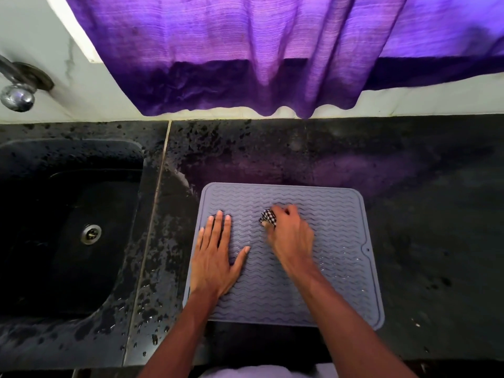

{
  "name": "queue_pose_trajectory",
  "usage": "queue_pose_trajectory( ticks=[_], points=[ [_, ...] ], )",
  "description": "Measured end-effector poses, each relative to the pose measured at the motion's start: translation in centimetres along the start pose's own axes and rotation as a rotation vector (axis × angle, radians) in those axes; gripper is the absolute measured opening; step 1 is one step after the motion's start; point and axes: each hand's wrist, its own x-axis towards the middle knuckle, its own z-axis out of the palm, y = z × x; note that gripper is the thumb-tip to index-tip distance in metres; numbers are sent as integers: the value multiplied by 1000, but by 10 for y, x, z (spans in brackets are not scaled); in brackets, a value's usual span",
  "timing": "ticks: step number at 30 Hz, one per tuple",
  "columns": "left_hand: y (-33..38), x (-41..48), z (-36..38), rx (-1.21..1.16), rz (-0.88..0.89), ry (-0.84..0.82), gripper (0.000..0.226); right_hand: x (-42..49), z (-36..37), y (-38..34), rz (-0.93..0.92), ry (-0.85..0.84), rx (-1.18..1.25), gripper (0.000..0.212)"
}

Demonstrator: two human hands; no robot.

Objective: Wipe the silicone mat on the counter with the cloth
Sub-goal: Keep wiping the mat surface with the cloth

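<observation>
View from above of my two bare arms reaching onto a grey, wavy-ribbed mat (338, 285). The mat lies flat on a dark, wet-speckled counter (425, 203), just right of a black sink (68, 214) and below a purple curtain (245, 50).

My left hand (215, 255) lies flat on the mat's left part, fingers straight and spread, pressing down and gripping nothing. My right hand (289, 233) is near the mat's middle, fingers curled round a small bunched checked cloth (268, 217), which pokes out at the fingertips and touches the ribs. The right hand looks slightly blurred, so I judge it is mid-stroke.

To wipe well, I would press the flat hand firmly so the mat cannot slide or ripple. I would run the cloth along the ribs, not across them, so it reaches into the grooves. The right part shows small glints, perhaps water drops, so that area likely needs passes next, then the raised rim.
</observation>
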Motion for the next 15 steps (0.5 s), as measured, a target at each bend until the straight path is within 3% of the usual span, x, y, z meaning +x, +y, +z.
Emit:
queue_pose_trajectory(
  ticks=[15],
  points=[
    [1, -1, -4, 14, -4, -13, 84, 5, -47, 112, 214, 26, -39, 33]
  ],
)
